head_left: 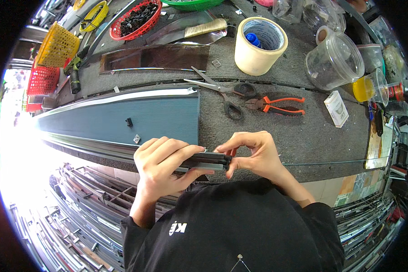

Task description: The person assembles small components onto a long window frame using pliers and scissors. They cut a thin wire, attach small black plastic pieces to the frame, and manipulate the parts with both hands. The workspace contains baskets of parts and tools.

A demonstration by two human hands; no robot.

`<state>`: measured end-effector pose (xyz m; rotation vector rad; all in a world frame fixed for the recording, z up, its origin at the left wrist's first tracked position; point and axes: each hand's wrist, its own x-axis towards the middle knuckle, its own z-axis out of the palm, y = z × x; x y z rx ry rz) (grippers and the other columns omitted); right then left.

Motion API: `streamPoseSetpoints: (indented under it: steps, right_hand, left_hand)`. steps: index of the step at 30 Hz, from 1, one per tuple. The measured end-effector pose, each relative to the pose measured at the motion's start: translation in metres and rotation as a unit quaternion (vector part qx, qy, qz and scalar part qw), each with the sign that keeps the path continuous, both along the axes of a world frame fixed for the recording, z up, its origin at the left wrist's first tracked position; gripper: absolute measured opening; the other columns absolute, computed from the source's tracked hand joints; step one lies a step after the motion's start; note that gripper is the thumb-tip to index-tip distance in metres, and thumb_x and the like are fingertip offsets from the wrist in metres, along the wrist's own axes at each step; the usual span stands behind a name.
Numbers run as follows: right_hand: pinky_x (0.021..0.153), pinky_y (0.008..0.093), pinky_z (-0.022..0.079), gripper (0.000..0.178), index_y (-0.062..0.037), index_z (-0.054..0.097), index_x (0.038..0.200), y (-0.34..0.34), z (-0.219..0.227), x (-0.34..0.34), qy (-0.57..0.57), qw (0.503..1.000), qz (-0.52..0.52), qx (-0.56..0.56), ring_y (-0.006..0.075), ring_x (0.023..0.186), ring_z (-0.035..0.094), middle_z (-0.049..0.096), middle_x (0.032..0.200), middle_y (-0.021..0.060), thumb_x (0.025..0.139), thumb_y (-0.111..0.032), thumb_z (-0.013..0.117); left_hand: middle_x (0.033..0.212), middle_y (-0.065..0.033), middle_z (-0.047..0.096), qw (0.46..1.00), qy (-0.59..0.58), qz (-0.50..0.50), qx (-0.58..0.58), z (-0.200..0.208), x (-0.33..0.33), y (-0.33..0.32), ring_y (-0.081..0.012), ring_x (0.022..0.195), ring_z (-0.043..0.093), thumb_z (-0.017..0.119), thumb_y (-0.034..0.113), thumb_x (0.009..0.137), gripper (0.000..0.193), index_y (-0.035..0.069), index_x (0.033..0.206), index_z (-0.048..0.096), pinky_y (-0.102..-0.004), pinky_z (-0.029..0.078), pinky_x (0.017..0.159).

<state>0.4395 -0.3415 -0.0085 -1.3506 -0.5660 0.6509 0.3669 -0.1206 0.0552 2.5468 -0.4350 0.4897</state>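
Pinching dark slim profile end (211, 160), both hands.

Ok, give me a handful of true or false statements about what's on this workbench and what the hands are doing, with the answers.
1. Both hands hold one dark metal strip. True: the left hand grips the dark strip and the right hand pinches its end.
2. The scissors lie closed. False: the scissors lie open.
3. The pliers have orange handles. True: the pliers lie right of the scissors.
4. The tape roll is empty inside. False: a blue object sits inside the tape roll.
5. The red basket is empty. False: the red basket holds dark small parts.
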Motion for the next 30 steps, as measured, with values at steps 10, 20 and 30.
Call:
streamPoseSetpoints:
  steps: [10,20,30]
  right_hand:
    - [0.073,0.0275,0.051,0.042,-0.0012,0.075,0.097,-0.010,0.007,0.001,-0.051,0.998,-0.044,-0.015,0.0134,0.081,0.066,0.074,0.093,0.0076,0.060,-0.014,0.091]
    - [0.072,0.0248,0.052,0.017,0.0006,0.072,0.089,-0.004,0.006,0.004,0.086,0.996,0.011,-0.011,0.0090,0.079,0.066,0.072,0.084,0.0054,0.076,-0.005,0.082]
    - [0.065,0.0226,0.053,0.022,0.0008,0.066,0.088,0.003,-0.007,-0.008,0.118,0.979,-0.002,0.168,0.0095,0.075,0.067,0.070,0.083,0.0053,0.074,0.001,0.084]
  left_hand:
    - [0.075,0.0008,0.067,1.000,0.003,0.007,-0.003,-0.008,0.005,-0.002,-0.0156,0.061,0.060,0.089,0.032,0.047,0.046,0.011,0.086,0.076,-0.0297,0.043,0.057]
    - [0.074,0.0001,0.067,1.000,-0.001,-0.003,-0.004,-0.007,-0.002,-0.001,-0.0154,0.061,0.062,0.088,0.033,0.048,0.045,0.011,0.086,0.076,-0.0290,0.044,0.056]
    - [0.074,-0.0002,0.067,0.999,-0.033,-0.009,0.006,-0.004,-0.009,0.001,-0.0153,0.059,0.062,0.087,0.033,0.052,0.044,0.010,0.088,0.077,-0.0274,0.044,0.054]
